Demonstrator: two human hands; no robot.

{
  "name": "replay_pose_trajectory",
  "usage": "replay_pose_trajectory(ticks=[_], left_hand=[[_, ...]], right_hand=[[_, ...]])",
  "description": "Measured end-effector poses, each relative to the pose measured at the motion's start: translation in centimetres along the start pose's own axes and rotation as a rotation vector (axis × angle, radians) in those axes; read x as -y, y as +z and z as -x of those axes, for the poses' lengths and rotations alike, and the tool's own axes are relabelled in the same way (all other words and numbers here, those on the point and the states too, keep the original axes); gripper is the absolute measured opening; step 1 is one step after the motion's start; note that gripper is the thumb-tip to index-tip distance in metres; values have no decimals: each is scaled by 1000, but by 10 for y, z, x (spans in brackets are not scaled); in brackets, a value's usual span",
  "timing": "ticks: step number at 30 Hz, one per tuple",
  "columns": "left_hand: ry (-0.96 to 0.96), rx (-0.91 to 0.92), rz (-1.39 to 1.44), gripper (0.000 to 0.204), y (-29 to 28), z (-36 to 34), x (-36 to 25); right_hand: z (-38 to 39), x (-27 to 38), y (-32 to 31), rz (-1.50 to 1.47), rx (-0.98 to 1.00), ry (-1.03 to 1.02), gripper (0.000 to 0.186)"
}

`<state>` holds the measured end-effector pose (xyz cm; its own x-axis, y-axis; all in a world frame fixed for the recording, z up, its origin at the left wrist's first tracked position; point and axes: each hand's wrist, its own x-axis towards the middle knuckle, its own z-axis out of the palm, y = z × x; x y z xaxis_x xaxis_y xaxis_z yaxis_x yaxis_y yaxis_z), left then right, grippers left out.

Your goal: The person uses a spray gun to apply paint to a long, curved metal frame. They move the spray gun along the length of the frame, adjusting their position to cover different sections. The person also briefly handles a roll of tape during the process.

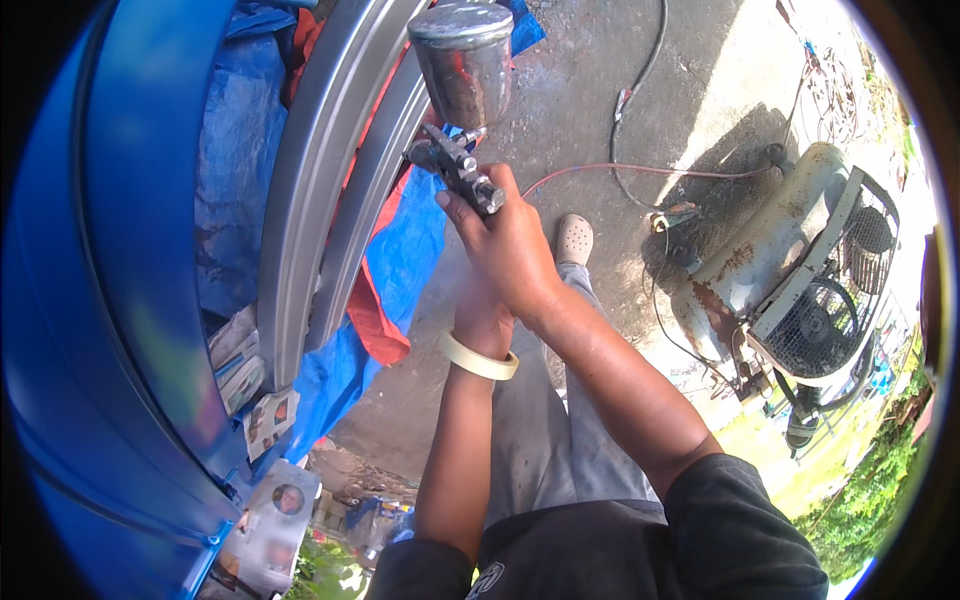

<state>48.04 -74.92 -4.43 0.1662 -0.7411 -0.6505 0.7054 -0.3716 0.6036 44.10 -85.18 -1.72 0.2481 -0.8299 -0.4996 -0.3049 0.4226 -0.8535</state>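
Observation:
My right hand (515,250) is wrapped round a metal paint spray gun (460,175), with its thumb along the near side. On top of the gun sits a round, lidded, paint-stained metal cup (466,85). The nozzle end points left, close to a long, ribbed, silver-grey panel (365,195). Below and partly behind my right hand is my left hand (483,325); its fingers are hidden and blurred, so their grip does not show. A pale roll of tape (478,357) circles my left wrist like a bracelet.
Left stands a large glossy blue panel (140,250), with a wider silver panel (305,200) beside it. Blue and orange tarp (400,240) and newspaper sheets (270,425) lie around them. At right rests a rusty air compressor (770,240); a reddish hose (690,168) crosses the concrete floor.

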Motion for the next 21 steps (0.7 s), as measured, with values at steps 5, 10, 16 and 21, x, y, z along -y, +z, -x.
replay_pose_trajectory(ticks=[5, 10, 16, 21], left_hand=[[-102, -40, 13, 79, -29, 43, 5], [-94, 46, 5, 79, -52, 45, 14], [-8, 132, -128, 73, -73, 28, 16], [-37, 71, -196, 80, -85, 63, 10]], right_hand=[[41, -15, 17, 11, 119, 7, 39], [47, -21, 21, 27, 20, -74, 38], [44, -14, 38, 35, -208, -147, 39], [77, -10, 48, 78, -93, -74, 37]])
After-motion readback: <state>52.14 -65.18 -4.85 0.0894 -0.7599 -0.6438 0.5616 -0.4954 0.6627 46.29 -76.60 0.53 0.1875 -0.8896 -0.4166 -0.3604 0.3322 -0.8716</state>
